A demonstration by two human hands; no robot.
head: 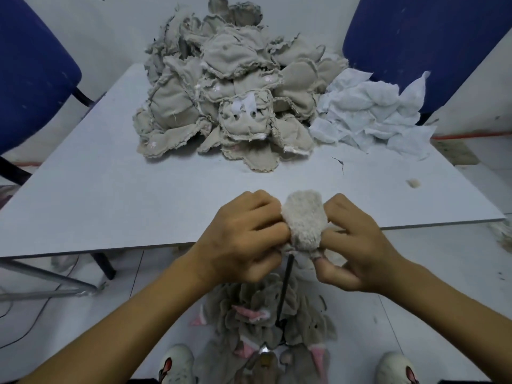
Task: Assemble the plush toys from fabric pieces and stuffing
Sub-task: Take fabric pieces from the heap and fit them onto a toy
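Observation:
A small fuzzy beige plush piece [303, 218] stands upright above the table's near edge, pinched between my left hand [243, 236] and my right hand [357, 245]. Both hands grip its sides and lower rim. A thin dark metal rod [285, 286] runs from under the piece down toward my lap. A big heap of inside-out beige fabric skins [221, 87] lies at the back of the table [110, 189], one showing two button eyes [245, 113]. Beside the heap on the right lies white stuffing [368, 115].
Turned plush pieces with pink ears [266, 322] pile on the floor between my shoes [177, 364]. Blue chairs stand at the back left [30, 73] and back right [421, 42]. A fluff scrap [414, 183] lies at the right of the table. Cables run under the left side.

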